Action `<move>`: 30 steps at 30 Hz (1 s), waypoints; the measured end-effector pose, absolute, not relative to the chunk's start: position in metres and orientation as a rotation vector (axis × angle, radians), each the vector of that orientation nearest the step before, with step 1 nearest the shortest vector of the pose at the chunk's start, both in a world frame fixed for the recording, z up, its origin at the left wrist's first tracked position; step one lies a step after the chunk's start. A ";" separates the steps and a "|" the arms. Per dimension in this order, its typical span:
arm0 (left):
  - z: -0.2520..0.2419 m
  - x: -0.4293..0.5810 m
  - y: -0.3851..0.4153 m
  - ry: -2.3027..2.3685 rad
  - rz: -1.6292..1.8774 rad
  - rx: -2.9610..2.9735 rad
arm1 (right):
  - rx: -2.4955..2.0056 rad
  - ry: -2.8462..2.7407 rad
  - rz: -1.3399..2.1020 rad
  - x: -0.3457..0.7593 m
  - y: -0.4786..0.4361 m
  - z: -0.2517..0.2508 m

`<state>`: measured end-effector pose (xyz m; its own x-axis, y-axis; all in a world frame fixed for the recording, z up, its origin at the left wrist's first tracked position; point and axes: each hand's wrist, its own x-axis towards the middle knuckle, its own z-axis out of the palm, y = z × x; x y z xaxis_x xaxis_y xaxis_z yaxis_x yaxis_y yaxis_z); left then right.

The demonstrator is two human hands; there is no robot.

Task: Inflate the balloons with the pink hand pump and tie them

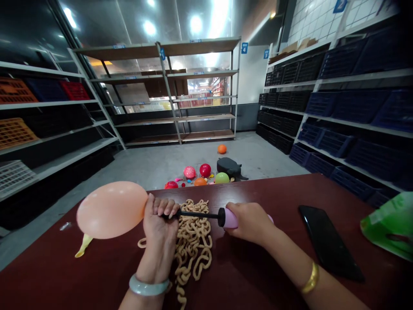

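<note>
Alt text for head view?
A left hand grips the black end of a balloon pump next to an inflated peach balloon, while the right hand holds its lilac barrel above a dark red table. Tangled beige cord lies beneath the pump, with a black phone to the right. Balloons lie on the floor beyond.

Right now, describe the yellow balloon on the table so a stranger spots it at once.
Find the dark red table, then the big peach balloon at the left hand. Just below that balloon in the view lies the yellow balloon. It is small and limp, while its peach neighbour is inflated.
</note>
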<state>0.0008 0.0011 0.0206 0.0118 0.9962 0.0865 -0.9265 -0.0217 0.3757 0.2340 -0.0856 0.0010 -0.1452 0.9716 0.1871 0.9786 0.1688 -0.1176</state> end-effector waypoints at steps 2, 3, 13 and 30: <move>0.016 0.017 -0.006 0.280 1.531 0.339 | -1.882 -2.219 -0.044 0.230 -0.087 0.000; 0.013 0.025 -0.010 0.300 1.518 0.323 | -1.876 -2.216 -0.036 0.227 -0.088 -0.001; 0.007 0.069 -0.041 0.394 1.389 0.371 | -1.800 -2.192 0.056 0.206 -0.093 0.001; 0.017 0.002 0.000 0.220 1.558 0.357 | -1.869 -2.199 -0.039 0.227 -0.087 -0.002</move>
